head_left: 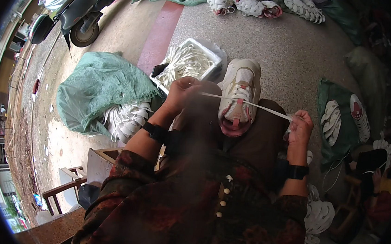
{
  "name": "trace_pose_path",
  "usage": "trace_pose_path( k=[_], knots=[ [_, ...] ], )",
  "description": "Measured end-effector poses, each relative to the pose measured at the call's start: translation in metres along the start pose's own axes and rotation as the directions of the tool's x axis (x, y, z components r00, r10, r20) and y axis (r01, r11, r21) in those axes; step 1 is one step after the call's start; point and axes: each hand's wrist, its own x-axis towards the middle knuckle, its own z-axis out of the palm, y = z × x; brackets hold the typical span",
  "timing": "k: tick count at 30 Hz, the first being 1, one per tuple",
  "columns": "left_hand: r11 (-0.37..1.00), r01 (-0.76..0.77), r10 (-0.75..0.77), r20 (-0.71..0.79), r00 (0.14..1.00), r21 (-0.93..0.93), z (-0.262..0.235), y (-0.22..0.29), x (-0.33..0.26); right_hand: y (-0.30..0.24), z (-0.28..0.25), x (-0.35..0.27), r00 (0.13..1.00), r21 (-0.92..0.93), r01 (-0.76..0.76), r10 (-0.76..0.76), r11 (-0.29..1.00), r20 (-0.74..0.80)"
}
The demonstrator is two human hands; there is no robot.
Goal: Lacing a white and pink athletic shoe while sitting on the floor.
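A cream sneaker (242,82) with pinkish trim rests between my knees, its toe pointing away from me and its opening toward me. White lace (271,111) runs through its eyelets and stretches out taut to both sides. My left hand (182,93) pinches one end of the lace, over my left knee. Out past my right knee, my right hand (300,125) is closed on the other end. Both hands are apart from the shoe itself.
Beyond my left hand stands a white box (219,59) heaped with white laces. A green sack (100,90) spills white shoe pieces at left. More shoes lie on a green sack (325,105) at right and along the far side. A scooter (81,19) is parked far left.
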Motion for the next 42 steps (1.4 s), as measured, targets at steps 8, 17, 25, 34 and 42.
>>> trace_pose_path(
  k=[8, 17, 25, 34, 42],
  knots=[
    [0.103, -0.483, 0.396, 0.409, 0.822, 0.869, 0.024, 0.016, -0.013, 0.006, 0.013, -0.014, 0.686, -0.646, 0.727, -0.266, 0.232, 0.677],
    [0.492, -0.474, 0.348, 0.334, 0.876, 0.730, 0.088, 0.007, 0.007, 0.015, 0.106, -0.023, 0.747, -0.704, 0.609, 0.034, 0.365, 0.664],
    [0.430, -0.412, 0.229, 0.344, 0.911, 0.804, 0.084, -0.002, 0.004, -0.004, 0.124, -0.006, 0.725, -0.770, 0.623, 0.271, 0.134, 0.633],
    [0.414, -0.541, 0.398, 0.389, 0.831, 0.732, 0.080, -0.001, -0.003, -0.001, 0.124, 0.001, 0.644, -0.690, 0.707, 0.263, 0.156, 0.719],
    [0.073, -0.719, 0.529, 0.584, 0.615, 0.691, 0.065, 0.015, 0.012, 0.005, 0.105, 0.008, 0.319, -0.341, 0.893, -0.119, -0.296, 0.940]
  ],
)
